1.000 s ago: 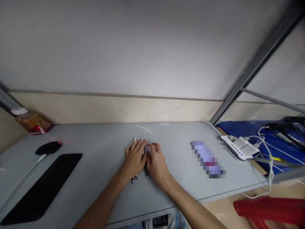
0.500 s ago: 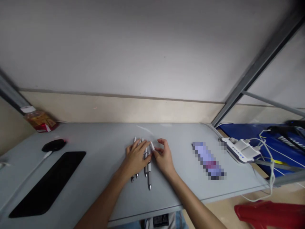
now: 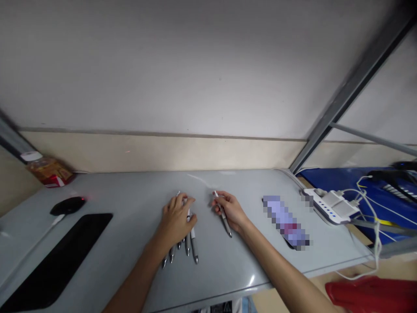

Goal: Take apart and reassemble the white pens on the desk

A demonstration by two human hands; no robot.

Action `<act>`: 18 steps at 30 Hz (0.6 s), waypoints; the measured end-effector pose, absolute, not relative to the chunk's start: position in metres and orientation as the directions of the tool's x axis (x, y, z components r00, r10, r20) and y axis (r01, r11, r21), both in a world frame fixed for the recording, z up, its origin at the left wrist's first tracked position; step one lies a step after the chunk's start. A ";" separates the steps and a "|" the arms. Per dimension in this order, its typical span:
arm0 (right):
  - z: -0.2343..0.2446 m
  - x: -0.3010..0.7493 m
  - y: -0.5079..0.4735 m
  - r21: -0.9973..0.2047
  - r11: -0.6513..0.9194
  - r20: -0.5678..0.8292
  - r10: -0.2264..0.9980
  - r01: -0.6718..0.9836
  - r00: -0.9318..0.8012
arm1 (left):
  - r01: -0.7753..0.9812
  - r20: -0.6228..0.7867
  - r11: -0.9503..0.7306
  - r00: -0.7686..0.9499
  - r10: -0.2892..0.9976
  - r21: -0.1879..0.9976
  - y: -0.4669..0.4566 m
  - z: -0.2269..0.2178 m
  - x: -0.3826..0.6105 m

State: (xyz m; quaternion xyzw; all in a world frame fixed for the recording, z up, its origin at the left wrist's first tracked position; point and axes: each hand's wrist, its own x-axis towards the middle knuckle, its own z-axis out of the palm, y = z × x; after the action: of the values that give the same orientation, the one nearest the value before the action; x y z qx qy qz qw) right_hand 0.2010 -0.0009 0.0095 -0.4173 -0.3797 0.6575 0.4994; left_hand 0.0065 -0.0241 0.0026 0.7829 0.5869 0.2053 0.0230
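Head view: on the grey desk [image 3: 228, 269], nearest, a row of pens [image 3: 185, 250] lies under the left hand [image 3: 174, 219], its fingers spread flat on them. Just right, the right hand [image 3: 230, 208] pinches a single pen [image 3: 223, 215], tilted. Farther off sit a mouse [image 3: 67, 205] and power strip [image 3: 329, 204].

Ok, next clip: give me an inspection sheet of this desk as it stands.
Surface: grey desk, against a wall.
Job's things: four pens side by side under the left hand; one pen in the right hand.
Clutter: black pad, mouse, bottle, blurred item.
Hands: left hand flat on pens; right hand pinching a pen.
Cables: power strip, white leads.
Surroundings: metal frame, red stool.
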 end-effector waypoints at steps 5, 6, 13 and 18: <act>0.014 0.212 0.008 -0.906 -0.251 -0.181 0.958 -0.341 -0.224 | 0.930 0.310 -0.289 0.213 0.927 0.226 -0.021 -0.004 0.000; 0.015 0.215 0.010 -0.905 -0.251 -0.180 0.957 -0.342 -0.226 | 0.935 0.301 -0.283 0.213 0.930 0.212 -0.020 -0.006 -0.001; 0.008 0.227 0.008 -0.897 -0.226 -0.139 0.960 -0.379 -0.244 | 0.940 0.281 -0.272 0.210 0.936 0.205 -0.014 -0.005 -0.003; 0.012 0.228 0.005 -0.890 -0.241 -0.155 0.958 -0.388 -0.239 | 0.942 0.262 -0.266 0.208 0.942 0.207 -0.014 0.000 -0.005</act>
State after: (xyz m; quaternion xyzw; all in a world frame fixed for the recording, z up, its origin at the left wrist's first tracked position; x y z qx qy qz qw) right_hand 0.2280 0.0048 0.0118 -0.3781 -0.3774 0.6909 0.4871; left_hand -0.0051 -0.0136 0.0003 0.7773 0.6060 0.1692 0.0011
